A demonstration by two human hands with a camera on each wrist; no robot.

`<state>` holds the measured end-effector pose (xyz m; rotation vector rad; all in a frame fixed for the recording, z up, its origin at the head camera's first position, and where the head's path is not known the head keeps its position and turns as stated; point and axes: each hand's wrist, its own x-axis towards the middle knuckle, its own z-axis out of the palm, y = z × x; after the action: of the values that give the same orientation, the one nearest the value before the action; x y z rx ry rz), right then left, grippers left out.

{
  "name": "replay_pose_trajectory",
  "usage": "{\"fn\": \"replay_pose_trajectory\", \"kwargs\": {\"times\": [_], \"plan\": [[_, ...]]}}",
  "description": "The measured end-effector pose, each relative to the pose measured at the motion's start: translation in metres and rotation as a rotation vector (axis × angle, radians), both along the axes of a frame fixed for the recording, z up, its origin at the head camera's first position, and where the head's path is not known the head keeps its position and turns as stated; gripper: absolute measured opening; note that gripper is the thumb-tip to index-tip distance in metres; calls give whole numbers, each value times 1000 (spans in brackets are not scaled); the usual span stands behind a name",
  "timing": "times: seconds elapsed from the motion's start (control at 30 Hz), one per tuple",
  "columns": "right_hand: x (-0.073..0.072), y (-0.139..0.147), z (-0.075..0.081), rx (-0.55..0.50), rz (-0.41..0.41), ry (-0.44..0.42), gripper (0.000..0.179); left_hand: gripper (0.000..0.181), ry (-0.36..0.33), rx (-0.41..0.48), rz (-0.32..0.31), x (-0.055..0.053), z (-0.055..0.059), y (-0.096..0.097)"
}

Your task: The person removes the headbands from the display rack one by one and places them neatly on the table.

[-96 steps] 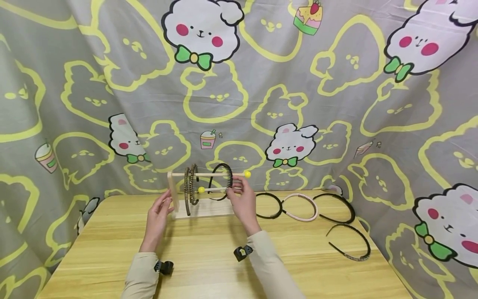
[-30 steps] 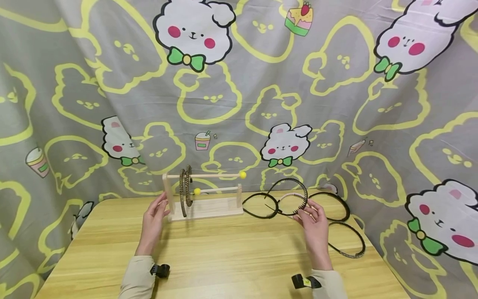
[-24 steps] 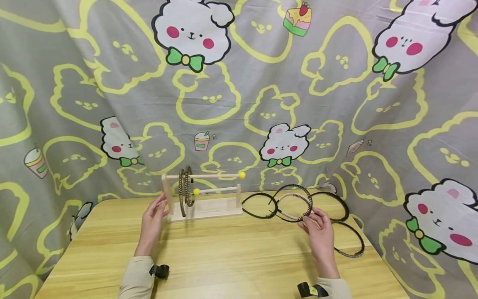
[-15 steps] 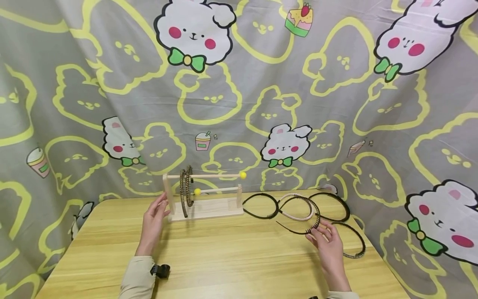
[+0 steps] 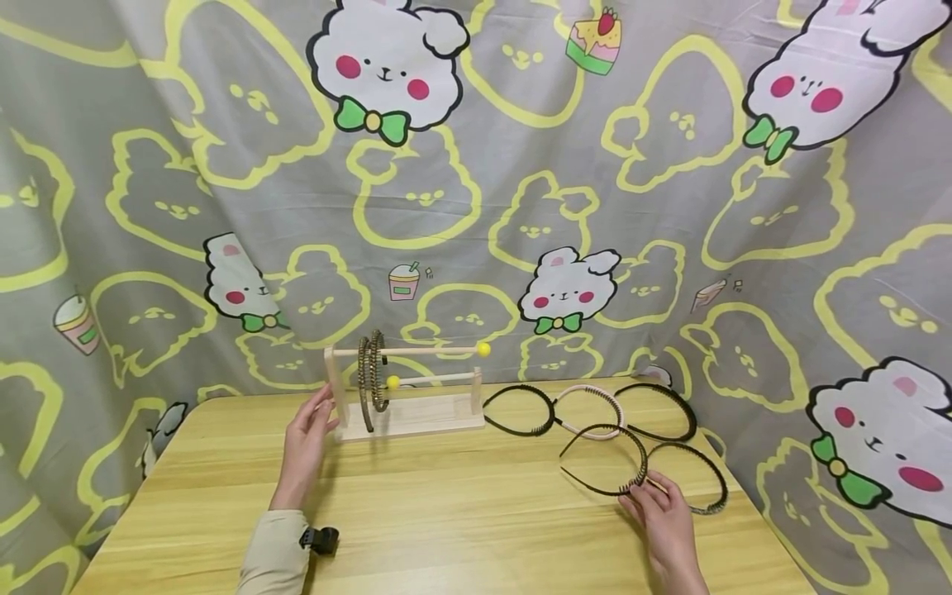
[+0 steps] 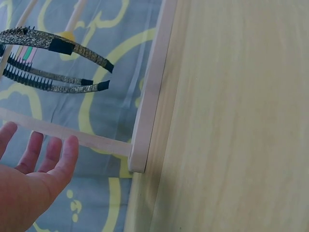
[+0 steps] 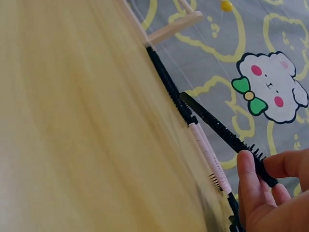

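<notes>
My right hand (image 5: 667, 522) pinches a black toothed headband (image 7: 217, 127) between thumb and fingers. It is held over the right part of the table, its ends pointing left. My left hand (image 5: 305, 438) touches the left upright (image 6: 72, 137) of a wooden headband stand (image 5: 427, 419) with its fingertips; the fingers are nearly straight in the left wrist view. On that stand, two brown-gold glittery headbands (image 5: 376, 364) hang from the upper rod near the left end. Yellow balls (image 5: 483, 350) tip the rods.
Along the table's back right lie a black headband (image 5: 552, 406), a pink headband (image 5: 621, 413) and another black headband (image 5: 692, 416). A dark headband (image 5: 721, 479) with a patterned part lies nearer, partly behind the right hand. A patterned curtain (image 5: 461, 273) stands behind the wooden table (image 5: 446, 512).
My right hand has drawn the black headband off the stand's rods, then carried it right and toward the near side. The left hand stays at the upright; the glittery headbands remain hanging.
</notes>
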<state>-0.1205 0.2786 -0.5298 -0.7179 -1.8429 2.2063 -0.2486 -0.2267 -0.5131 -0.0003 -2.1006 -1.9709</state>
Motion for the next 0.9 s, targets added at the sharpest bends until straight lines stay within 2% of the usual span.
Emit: {"fn": "replay_pose_trajectory", "kwargs": {"times": [0.23,0.5,0.7,0.9], "plan": [[2,4,-10,23,5,-22,55,51,-6,2,2,0,1,1],[5,5,-19,-13,2,-45,54,51,-9,1,2,1,0,0],[6,3,-20,42,7,-57,58,51,-15,8,8,-1,-3,-1],[8,1,-16,144,25,-108,60,51,-22,24,6,-1,-2,0]]}}
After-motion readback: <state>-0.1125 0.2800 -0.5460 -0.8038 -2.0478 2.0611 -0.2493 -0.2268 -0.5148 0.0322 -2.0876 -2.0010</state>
